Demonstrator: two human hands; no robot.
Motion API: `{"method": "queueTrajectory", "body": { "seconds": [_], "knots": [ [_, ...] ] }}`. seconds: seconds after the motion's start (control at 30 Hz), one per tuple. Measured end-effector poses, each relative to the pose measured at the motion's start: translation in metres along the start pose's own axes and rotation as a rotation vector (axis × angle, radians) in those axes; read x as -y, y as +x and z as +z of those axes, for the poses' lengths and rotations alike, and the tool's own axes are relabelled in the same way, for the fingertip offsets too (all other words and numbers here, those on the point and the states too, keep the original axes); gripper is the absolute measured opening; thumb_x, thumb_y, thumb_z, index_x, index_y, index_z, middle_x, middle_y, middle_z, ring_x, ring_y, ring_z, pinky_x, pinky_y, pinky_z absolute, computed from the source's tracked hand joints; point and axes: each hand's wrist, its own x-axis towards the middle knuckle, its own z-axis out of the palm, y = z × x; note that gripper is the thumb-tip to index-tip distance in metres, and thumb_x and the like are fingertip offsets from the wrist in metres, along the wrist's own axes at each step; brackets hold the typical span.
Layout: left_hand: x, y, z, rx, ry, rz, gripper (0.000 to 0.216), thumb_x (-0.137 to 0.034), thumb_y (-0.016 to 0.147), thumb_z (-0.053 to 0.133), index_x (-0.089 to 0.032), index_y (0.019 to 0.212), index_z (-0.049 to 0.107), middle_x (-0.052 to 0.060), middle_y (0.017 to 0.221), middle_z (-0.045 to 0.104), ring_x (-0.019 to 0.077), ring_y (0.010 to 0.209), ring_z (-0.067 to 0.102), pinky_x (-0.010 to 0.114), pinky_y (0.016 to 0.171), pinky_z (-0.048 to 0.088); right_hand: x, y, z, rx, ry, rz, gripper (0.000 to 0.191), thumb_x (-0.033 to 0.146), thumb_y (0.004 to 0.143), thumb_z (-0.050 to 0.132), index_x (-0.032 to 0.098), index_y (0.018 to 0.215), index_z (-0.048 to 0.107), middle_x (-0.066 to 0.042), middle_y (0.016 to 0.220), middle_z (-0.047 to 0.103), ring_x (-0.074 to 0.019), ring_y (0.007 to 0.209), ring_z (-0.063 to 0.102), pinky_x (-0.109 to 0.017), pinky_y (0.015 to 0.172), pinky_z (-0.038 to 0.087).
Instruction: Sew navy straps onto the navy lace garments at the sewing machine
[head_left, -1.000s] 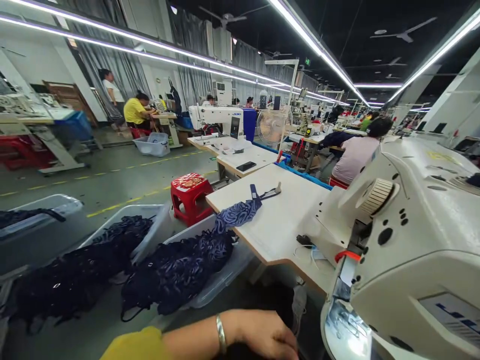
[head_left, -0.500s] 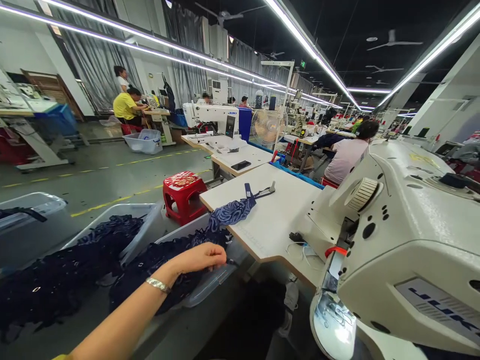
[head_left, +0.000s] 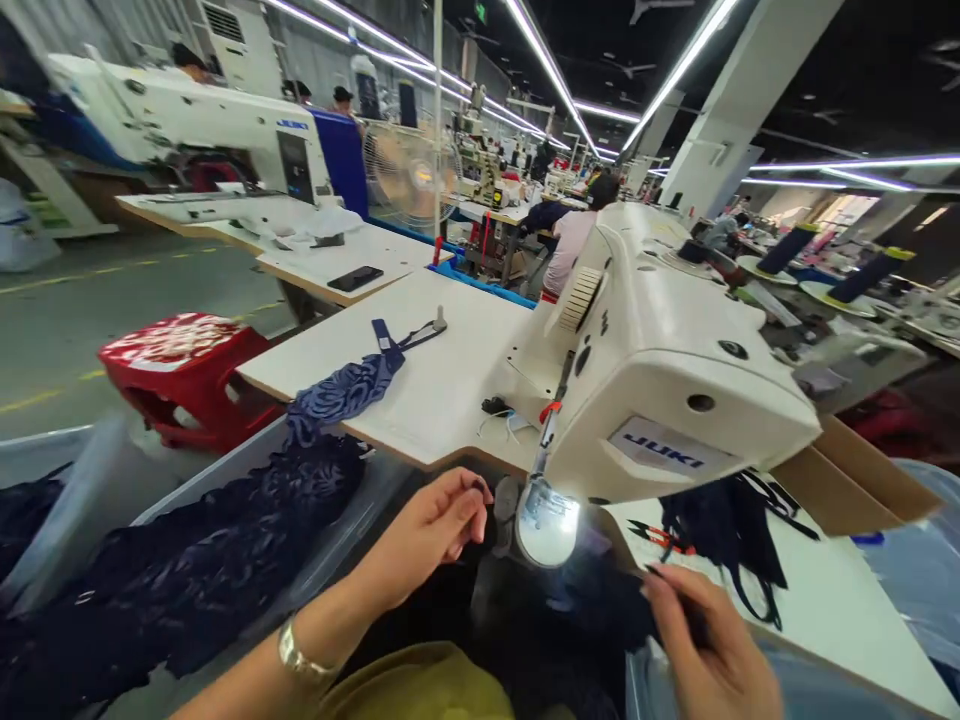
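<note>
My left hand, with a metal watch at the wrist, is closed in a pinch before the front edge of the white sewing table. Something small and dark shows at its fingertips, too small to name. At lower right my right hand is closed with thumb and fingers on dark navy fabric, which hangs in the shadow below the machine's lit end. Between and above both hands stands the white sewing machine. A bundle of navy straps lies over the table's left edge into a bin.
Clear plastic bins full of navy straps stand at left, beside a red stool. On the right tabletop lie red-handled snips and navy garment pieces, near a cardboard box. A phone rests on the table behind.
The view has swung right and down. My right hand has come into view on dark navy fabric. My left hand has moved from over the bin to the table's front edge.
</note>
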Motion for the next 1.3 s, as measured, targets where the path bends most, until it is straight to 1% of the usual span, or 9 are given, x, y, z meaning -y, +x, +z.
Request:
{"method": "queueTrajectory", "body": {
  "seconds": [0.13,0.33,0.4,0.53,0.63,0.83,1.0,1.2,1.3],
  "knots": [
    [0.001,-0.005,0.037,0.172,0.276,0.02,0.025,-0.042,0.089,0.053,-0.019,0.08,0.056,-0.005,0.056,0.053,0.0063,0.056,0.045,0.017,0.054,0.033,0.043,0.006,0.035,0.097,-0.023,-0.287,0.01,0.02,0.091,0.056,0.02,0.094,0.065,-0.002,0.083,0.07,-0.0124,0.071,0.067,-0.019,0.066,0.053],
    [0.012,-0.007,0.046,0.188,0.747,0.227,0.027,-0.042,0.093,0.041,-0.022,0.087,0.059,-0.003,0.074,0.059,0.0099,0.063,0.051,0.019,0.049,0.035,0.051,0.0,0.055,0.081,-0.201,-0.438,0.016,0.017,0.094,0.049,0.018,0.102,0.063,-0.004,0.083,0.07,-0.0137,0.069,0.066,-0.023,0.065,0.052],
    [0.016,-0.008,0.045,0.158,0.903,0.408,0.024,-0.035,0.094,0.039,-0.022,0.087,0.058,-0.003,0.074,0.061,0.0106,0.064,0.055,0.019,0.052,0.04,0.05,-0.002,0.056,0.072,-0.229,-0.464,0.017,0.015,0.095,0.048,0.018,0.104,0.062,-0.005,0.084,0.07,-0.0143,0.07,0.067,-0.023,0.065,0.052],
    [0.018,-0.011,0.044,0.008,1.331,0.953,0.019,-0.019,0.094,0.037,-0.02,0.098,0.055,0.0,0.077,0.065,0.0139,0.066,0.06,0.024,0.059,0.046,0.054,-0.004,0.059,0.065,-0.227,-0.434,0.02,0.014,0.095,0.046,0.014,0.108,0.061,-0.007,0.086,0.071,-0.0154,0.072,0.067,-0.024,0.067,0.054],
    [0.015,-0.011,0.045,-0.058,1.513,1.157,0.026,-0.01,0.092,0.03,-0.016,0.102,0.053,0.002,0.077,0.065,0.0155,0.066,0.06,0.026,0.058,0.046,0.057,-0.007,0.06,0.104,-0.185,-0.358,0.021,0.014,0.096,0.043,0.014,0.107,0.061,-0.009,0.087,0.071,-0.0158,0.074,0.068,-0.025,0.068,0.056],
    [0.017,-0.012,0.047,-0.02,1.537,1.199,0.028,-0.008,0.09,0.028,-0.014,0.101,0.053,0.003,0.073,0.064,0.0158,0.062,0.059,0.028,0.053,0.042,0.053,-0.011,0.059,0.199,-0.142,-0.319,0.031,0.013,0.097,0.037,0.016,0.123,0.052,-0.009,0.102,0.071,-0.0172,0.089,0.069,-0.029,0.08,0.058],
    [0.023,-0.014,0.05,-0.045,1.491,1.145,0.016,-0.019,0.094,0.039,-0.015,0.1,0.054,-0.001,0.063,0.059,0.014,0.054,0.055,0.029,0.051,0.037,0.051,-0.01,0.049,0.235,-0.109,-0.32,0.032,0.012,0.096,0.037,0.016,0.124,0.052,-0.008,0.098,0.072,-0.017,0.084,0.07,-0.028,0.077,0.058],
    [0.022,-0.014,0.044,-0.069,1.447,1.038,0.023,-0.026,0.095,0.041,-0.019,0.113,0.053,-0.004,0.062,0.056,0.0123,0.053,0.053,0.026,0.052,0.036,0.058,-0.007,0.036,0.352,0.051,-0.123,0.03,0.018,0.097,0.042,0.021,0.124,0.054,-0.003,0.103,0.073,-0.0135,0.089,0.07,-0.021,0.079,0.055],
    [0.023,-0.012,0.042,-0.02,1.395,0.977,0.024,-0.028,0.096,0.039,-0.02,0.113,0.053,-0.003,0.064,0.058,0.0122,0.054,0.056,0.025,0.051,0.038,0.057,-0.003,0.038,0.37,0.056,-0.037,0.028,0.023,0.098,0.039,0.023,0.121,0.055,0.001,0.09,0.074,-0.011,0.077,0.071,-0.016,0.07,0.054]
  ]
}}
